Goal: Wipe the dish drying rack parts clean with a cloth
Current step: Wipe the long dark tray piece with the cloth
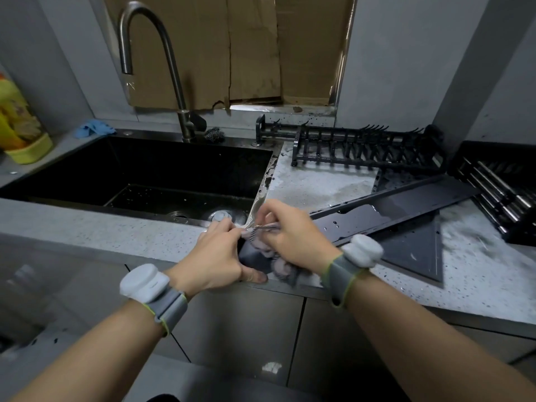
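Hands pinch crumpled cloth.

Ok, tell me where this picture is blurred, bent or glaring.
Head view: wide-angle bending curves the counter edge and walls; motion blur smears the right counter beside the cutlery tray and the bottle at far left; the sink is nearly black inside; sheen on the wet flat tray; both hands on the cloth are fairly sharp.
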`<state>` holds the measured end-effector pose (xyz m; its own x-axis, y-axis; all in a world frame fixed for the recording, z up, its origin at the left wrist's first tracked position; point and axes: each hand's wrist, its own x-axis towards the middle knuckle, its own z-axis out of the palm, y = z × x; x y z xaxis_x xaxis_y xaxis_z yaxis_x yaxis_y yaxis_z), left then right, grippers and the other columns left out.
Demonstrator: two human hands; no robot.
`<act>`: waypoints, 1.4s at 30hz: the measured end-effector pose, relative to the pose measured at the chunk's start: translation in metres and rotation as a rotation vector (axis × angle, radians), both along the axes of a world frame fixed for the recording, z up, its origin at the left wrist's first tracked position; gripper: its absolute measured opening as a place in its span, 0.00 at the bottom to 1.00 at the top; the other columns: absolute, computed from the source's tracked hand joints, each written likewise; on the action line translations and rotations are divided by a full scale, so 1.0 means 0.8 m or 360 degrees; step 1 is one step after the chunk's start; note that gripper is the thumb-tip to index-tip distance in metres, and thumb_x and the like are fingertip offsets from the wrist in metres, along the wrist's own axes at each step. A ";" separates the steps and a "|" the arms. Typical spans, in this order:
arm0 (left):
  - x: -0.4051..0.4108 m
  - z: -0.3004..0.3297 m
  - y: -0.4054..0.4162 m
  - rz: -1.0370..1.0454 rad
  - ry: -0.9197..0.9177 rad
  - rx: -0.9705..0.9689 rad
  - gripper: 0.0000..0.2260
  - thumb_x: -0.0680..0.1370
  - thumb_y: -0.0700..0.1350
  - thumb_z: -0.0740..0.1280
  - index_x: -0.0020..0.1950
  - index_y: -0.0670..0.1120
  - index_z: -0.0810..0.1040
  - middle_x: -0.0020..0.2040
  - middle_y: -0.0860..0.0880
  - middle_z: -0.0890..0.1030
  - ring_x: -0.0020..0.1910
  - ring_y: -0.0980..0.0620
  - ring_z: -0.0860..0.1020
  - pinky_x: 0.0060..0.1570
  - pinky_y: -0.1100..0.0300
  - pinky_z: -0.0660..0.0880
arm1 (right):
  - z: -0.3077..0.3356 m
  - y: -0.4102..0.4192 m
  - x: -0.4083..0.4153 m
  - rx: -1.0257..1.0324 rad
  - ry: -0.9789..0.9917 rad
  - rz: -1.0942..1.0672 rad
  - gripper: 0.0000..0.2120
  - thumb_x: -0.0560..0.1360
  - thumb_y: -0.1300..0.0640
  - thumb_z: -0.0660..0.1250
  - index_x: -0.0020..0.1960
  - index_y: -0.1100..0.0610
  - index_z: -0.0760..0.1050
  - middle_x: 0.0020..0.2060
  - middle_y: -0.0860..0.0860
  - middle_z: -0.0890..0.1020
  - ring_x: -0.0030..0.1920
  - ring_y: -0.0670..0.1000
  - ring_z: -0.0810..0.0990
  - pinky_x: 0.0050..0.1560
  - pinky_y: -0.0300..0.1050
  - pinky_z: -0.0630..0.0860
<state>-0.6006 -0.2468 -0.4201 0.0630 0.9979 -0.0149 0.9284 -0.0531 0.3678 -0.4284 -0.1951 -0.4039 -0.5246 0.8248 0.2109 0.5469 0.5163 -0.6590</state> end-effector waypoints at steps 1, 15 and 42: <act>0.000 -0.002 0.000 0.0008 -0.0021 0.0003 0.42 0.57 0.72 0.76 0.66 0.53 0.73 0.55 0.54 0.67 0.56 0.53 0.63 0.61 0.54 0.67 | -0.010 0.000 -0.012 0.0079 -0.0093 -0.0002 0.07 0.74 0.59 0.68 0.49 0.50 0.74 0.44 0.49 0.80 0.47 0.53 0.77 0.48 0.48 0.74; -0.002 -0.010 0.001 -0.0009 -0.0140 0.0047 0.40 0.58 0.68 0.78 0.65 0.54 0.71 0.51 0.56 0.65 0.55 0.54 0.63 0.60 0.55 0.69 | -0.054 0.008 -0.008 0.0664 -0.0580 0.0226 0.13 0.79 0.47 0.57 0.56 0.49 0.77 0.51 0.51 0.74 0.48 0.54 0.69 0.51 0.50 0.71; -0.002 0.000 0.003 -0.0023 0.0072 -0.0016 0.46 0.60 0.72 0.75 0.71 0.51 0.69 0.55 0.53 0.66 0.57 0.52 0.63 0.60 0.55 0.68 | -0.016 0.027 0.057 0.0365 -0.0481 0.0059 0.12 0.80 0.54 0.64 0.59 0.43 0.81 0.50 0.47 0.76 0.54 0.51 0.72 0.55 0.46 0.71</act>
<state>-0.6024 -0.2444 -0.4198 0.0767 0.9967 -0.0279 0.9433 -0.0635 0.3258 -0.3825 -0.1733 -0.4170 -0.6201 0.7534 0.2189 0.6771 0.6549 -0.3357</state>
